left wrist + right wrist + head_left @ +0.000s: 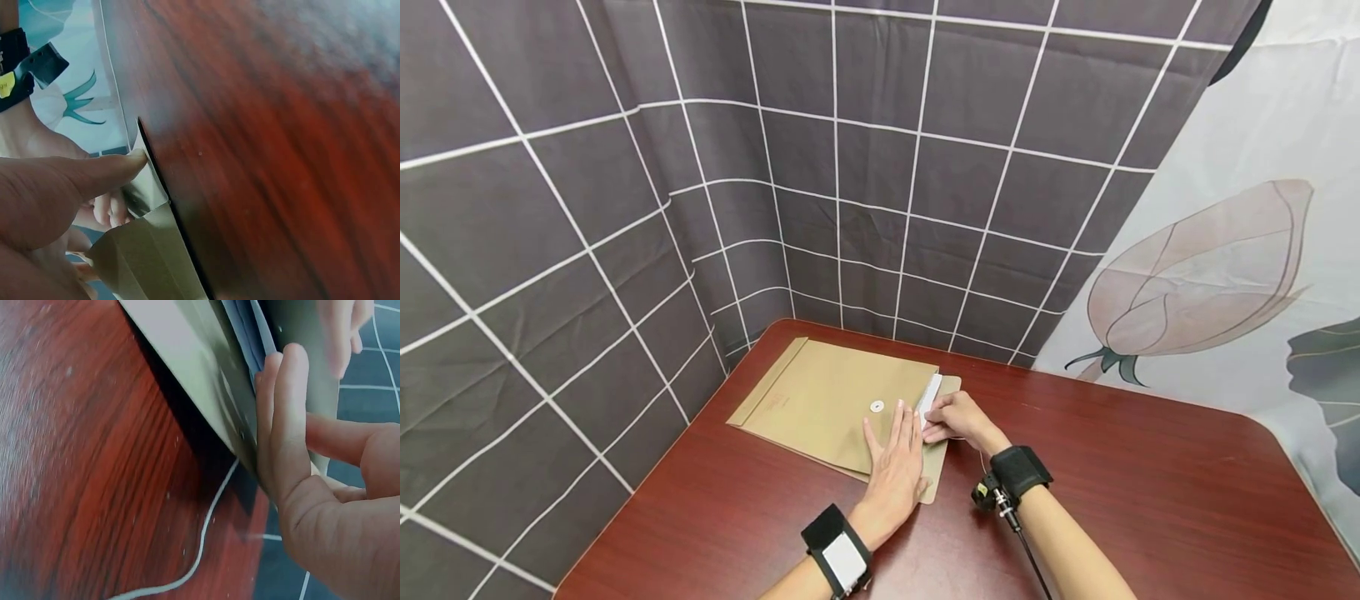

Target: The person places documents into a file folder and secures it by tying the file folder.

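A brown paper document envelope (842, 375) lies on the table with its flap (937, 475) folded out at the right end. White papers (930, 396) show as a narrow strip along its mouth; in the right wrist view papers (247, 334) sit between the envelope's two sides. My left hand (891, 471) rests on the envelope near the mouth, fingers extended, its thumb on the flap in the left wrist view. At the mouth, thumb and fingers of my right hand (955, 418) pinch the papers' edge. The fingertips partly hide that edge.
A white round button (877, 407) is on the envelope's front. A thin white string (203, 537) trails from the flap over the red-brown table (1150, 483). Dark grid-patterned cloth (880, 167) hangs behind and left, and a flower-printed cloth (1195, 283) hangs at the right.
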{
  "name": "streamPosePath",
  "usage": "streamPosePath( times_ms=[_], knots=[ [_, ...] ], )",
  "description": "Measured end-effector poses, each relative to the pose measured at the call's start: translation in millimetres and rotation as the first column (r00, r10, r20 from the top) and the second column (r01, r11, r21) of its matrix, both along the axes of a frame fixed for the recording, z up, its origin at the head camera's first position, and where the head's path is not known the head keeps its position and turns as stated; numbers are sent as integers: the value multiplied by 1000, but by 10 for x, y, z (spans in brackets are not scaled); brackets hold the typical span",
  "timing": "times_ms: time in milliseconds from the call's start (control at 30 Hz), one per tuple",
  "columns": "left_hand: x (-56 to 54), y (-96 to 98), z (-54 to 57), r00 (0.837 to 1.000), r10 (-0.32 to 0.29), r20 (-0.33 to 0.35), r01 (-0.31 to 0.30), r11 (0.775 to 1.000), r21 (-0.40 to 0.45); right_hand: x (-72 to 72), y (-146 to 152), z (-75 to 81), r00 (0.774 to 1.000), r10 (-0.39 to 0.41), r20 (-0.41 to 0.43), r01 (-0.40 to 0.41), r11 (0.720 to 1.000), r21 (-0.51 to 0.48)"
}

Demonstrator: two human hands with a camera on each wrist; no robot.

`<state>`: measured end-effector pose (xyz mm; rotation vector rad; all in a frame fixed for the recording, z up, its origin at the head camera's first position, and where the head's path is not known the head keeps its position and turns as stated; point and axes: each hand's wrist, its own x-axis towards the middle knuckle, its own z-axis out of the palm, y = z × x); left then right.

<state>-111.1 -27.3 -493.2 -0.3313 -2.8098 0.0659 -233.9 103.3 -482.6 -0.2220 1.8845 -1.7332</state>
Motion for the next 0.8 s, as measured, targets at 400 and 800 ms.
streamPosePath(
  times_ms=[400, 800],
  knots=[
    [-7, 4, -7, 1000, -3, -14, 3, 1000, 22, 39, -200, -31, 984, 1, -179, 22, 992, 127],
    [-10, 13, -19, 1000, -1, -20, 1, 999, 40, 53, -330, -78, 960, -138, -243, 183, 967, 174]
  ],
)
